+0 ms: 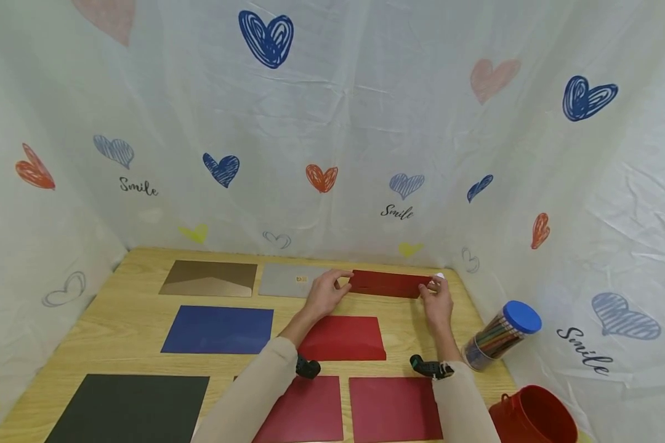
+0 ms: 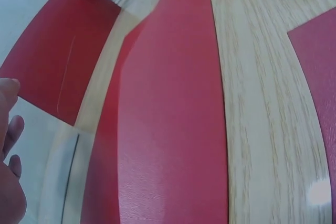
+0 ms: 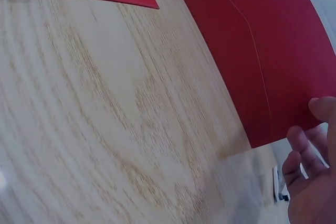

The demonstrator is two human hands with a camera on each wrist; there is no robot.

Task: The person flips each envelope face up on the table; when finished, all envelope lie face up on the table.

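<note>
At the back right of the table, a dark red envelope is held tilted up between both hands. My left hand pinches its left end. The thumb of my right hand and fingers pinch its right end. Up close in the right wrist view, a thin seam runs across the envelope; the right hand grips its edge. Another red envelope lies on the table just in front, with a fold along one edge. A grey sheet lies left of my left hand, partly hidden by it.
Brown, blue and black flat pieces lie on the wooden table's left side. Two dark pink ones lie near the front. A blue-lidded jar of pencils and a red bucket stand at right.
</note>
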